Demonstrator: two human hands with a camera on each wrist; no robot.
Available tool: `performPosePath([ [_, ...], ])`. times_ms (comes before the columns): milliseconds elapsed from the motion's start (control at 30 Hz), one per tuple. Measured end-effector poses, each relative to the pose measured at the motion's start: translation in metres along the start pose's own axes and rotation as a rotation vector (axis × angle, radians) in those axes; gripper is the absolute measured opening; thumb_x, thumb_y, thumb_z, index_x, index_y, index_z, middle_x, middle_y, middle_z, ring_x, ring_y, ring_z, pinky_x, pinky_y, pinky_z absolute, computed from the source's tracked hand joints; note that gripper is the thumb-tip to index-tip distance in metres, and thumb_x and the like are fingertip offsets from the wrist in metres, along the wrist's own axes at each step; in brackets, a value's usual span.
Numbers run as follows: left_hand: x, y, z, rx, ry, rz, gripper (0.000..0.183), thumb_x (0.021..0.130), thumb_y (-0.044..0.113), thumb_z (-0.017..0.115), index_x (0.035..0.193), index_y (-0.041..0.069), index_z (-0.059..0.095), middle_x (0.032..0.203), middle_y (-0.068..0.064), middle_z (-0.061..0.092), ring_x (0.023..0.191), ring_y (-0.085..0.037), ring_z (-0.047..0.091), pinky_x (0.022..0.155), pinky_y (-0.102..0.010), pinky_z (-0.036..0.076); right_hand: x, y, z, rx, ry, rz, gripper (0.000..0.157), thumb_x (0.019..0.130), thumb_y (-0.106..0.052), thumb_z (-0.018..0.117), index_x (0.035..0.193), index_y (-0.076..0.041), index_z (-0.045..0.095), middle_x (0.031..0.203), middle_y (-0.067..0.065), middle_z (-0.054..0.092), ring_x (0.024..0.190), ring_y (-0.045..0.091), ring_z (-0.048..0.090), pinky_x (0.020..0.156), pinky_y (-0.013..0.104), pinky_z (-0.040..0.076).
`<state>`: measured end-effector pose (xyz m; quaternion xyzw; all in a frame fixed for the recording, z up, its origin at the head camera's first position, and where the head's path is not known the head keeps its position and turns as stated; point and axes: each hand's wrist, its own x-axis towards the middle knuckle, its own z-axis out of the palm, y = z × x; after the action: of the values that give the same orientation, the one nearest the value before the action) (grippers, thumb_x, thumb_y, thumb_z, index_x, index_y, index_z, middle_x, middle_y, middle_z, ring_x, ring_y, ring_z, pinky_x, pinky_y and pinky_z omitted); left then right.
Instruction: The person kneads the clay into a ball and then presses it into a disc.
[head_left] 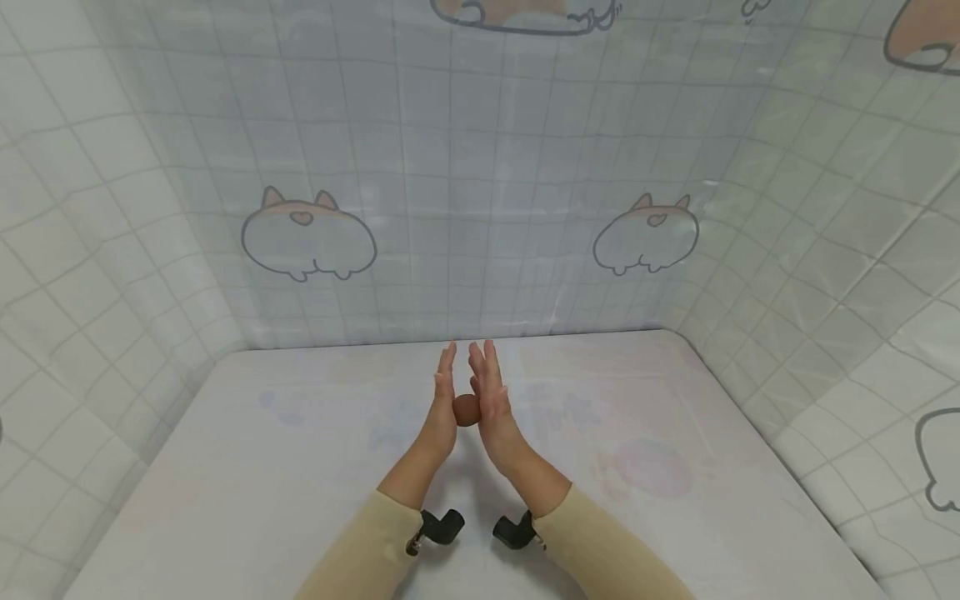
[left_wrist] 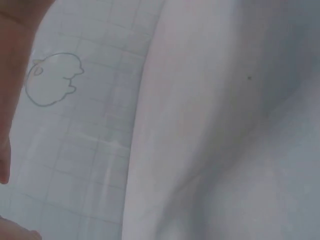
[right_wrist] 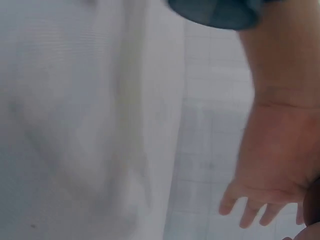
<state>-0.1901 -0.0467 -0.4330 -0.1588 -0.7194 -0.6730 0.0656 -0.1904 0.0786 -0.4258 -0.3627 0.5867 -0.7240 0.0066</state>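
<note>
Between two raised palms sits a small brown ball (head_left: 467,410), smooth and round, touched from both sides. My left hand (head_left: 441,417) presses it from the left, fingers straight and pointing away. From the right, my right hand (head_left: 495,417) presses with its fingers also extended and slightly spread. Both hands are above the white table, near the middle of the head view. At the right edge of the right wrist view, part of the dark ball (right_wrist: 313,205) shows beside an outstretched palm. The left wrist view catches only pieces of hand along its left edge, with the ball out of sight.
A pale table (head_left: 300,467) with faint coloured patches lies under the hands. Behind it hangs a gridded sheet (head_left: 480,208) with cartoon animal prints, and similar sheets enclose both sides. Black wrist-worn devices, left (head_left: 442,527) and right (head_left: 513,531), stick inward near the sleeves.
</note>
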Motion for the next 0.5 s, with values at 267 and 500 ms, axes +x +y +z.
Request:
performPosePath([
  [267, -0.007, -0.006, 0.007, 0.059, -0.069, 0.018, 0.074, 0.100, 0.065, -0.003, 0.162, 0.026, 0.000, 0.167, -0.001, -0.009, 0.152, -0.031, -0.008, 0.110, -0.074, -0.002, 0.010, -0.005, -0.011, -0.116, 0.105, 0.003, 0.077, 0.100, -0.070, 0.007, 0.160, -0.027, -0.012, 0.167, -0.003, 0.001, 0.153, 0.017, -0.001, 0.120, 0.054, 0.002],
  [500, -0.010, 0.001, 0.012, -0.106, -0.165, 0.032, 0.091, 0.091, 0.080, 0.000, 0.162, 0.022, -0.004, 0.167, 0.000, -0.007, 0.152, -0.033, -0.002, 0.110, -0.074, -0.001, 0.013, 0.006, -0.019, -0.204, 0.133, 0.111, 0.067, 0.102, -0.063, -0.001, 0.160, -0.032, -0.010, 0.167, -0.004, 0.000, 0.153, 0.021, -0.002, 0.117, 0.062, 0.001],
])
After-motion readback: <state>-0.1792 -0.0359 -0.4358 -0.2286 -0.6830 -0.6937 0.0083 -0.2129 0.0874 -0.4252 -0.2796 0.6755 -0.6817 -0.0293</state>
